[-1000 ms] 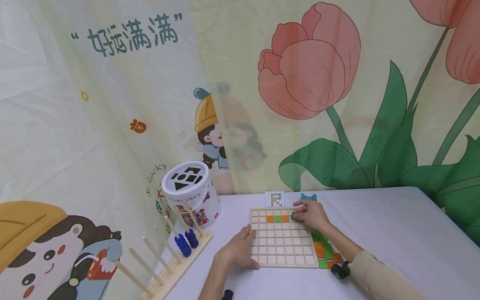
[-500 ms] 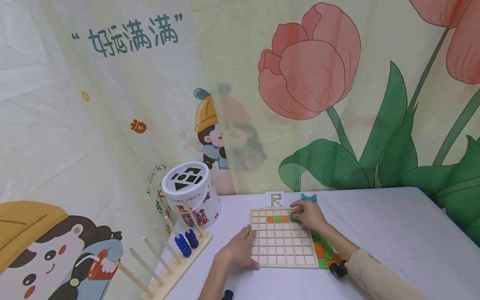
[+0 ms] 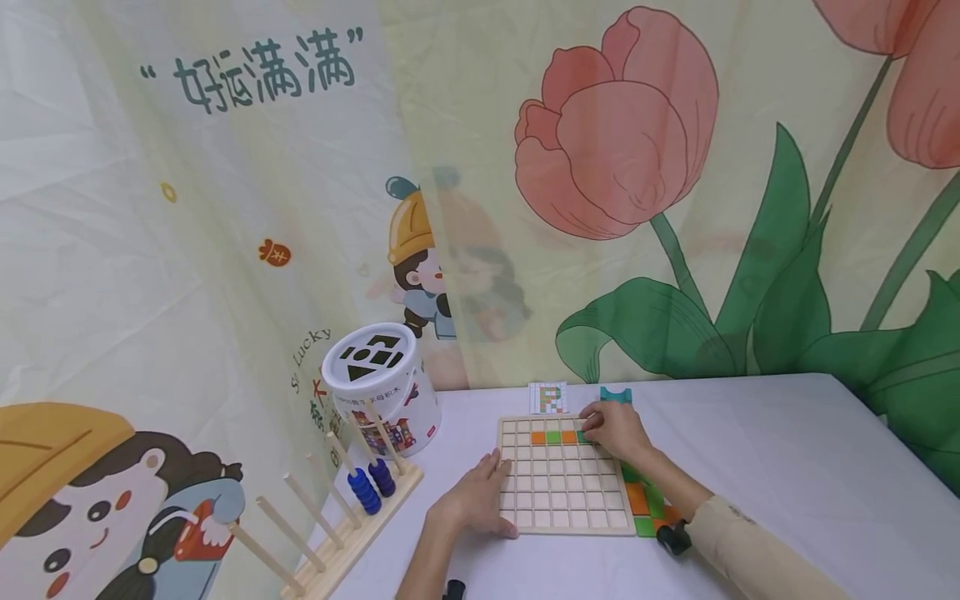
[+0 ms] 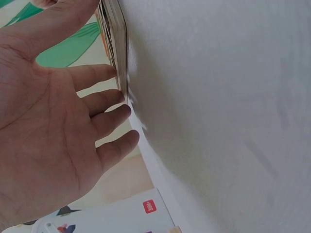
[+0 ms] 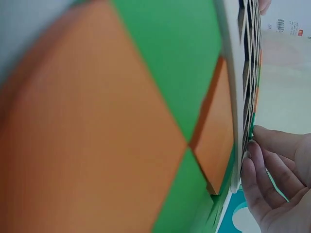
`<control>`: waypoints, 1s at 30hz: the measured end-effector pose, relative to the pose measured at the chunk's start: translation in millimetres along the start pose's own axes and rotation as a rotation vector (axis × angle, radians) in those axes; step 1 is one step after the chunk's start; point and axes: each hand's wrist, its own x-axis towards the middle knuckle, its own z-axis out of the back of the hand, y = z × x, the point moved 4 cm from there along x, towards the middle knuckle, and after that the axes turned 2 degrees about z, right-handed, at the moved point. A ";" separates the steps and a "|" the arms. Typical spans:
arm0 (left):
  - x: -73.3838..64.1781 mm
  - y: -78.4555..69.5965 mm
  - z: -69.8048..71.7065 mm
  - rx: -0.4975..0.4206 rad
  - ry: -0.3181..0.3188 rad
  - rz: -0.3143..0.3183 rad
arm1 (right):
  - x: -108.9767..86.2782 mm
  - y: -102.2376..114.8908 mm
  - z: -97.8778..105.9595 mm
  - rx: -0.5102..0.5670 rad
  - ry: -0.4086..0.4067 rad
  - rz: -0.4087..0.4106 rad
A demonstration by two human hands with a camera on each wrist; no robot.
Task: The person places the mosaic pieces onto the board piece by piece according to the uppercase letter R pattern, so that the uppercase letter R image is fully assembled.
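The curtain (image 3: pixel 225 200) reads "So Lucky", a card (image 3: pixel 549 397) "R". The left hand (image 3: pixel 474 497) spreads its fingers against the board (image 3: pixel 562 484); fingertips of the right hand (image 3: pixel 621 430) touch a green tile (image 3: pixel 581 437), pinch unclear.

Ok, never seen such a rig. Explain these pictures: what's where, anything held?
No machine: a person's left hand and right hand. One camera sits on the head; one on each wrist shows that hand's work. The white table holds a pale wooden grid board, orange and green square tiles, a wooden peg stand with blue beads, a white round bucket and a printed card. The left hand touches the board's edge; the right touches a dark-green square tile ending the coloured row; pinched or pressed, I can't tell.
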 end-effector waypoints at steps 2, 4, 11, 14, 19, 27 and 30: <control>0.2 0.4 0.5 -0.002 0.002 0.000 | -0.3 0.4 0.9 -0.003 0.006 -0.007; -0.1 0.4 1.4 -0.008 0.002 0.001 | -0.9 1.7 1.9 -0.003 0.017 -0.011; -0.4 0.7 1.6 -0.006 0.000 -0.009 | -3.6 6.3 7.5 0.014 0.050 0.000; 0.0 0.9 1.3 -0.005 -0.001 -0.015 | -4.1 6.6 11.9 0.014 0.046 0.007; 0.8 2.1 0.4 -0.002 -0.002 -0.010 | -6.0 4.4 21.0 0.023 0.047 -0.005; 1.7 2.2 -1.0 -0.009 0.000 -0.008 | -19.9 6.4 37.9 0.031 0.030 -0.017; 1.7 1.8 -1.2 -0.005 -0.002 -0.007 | -25.3 5.2 42.3 0.031 0.021 -0.028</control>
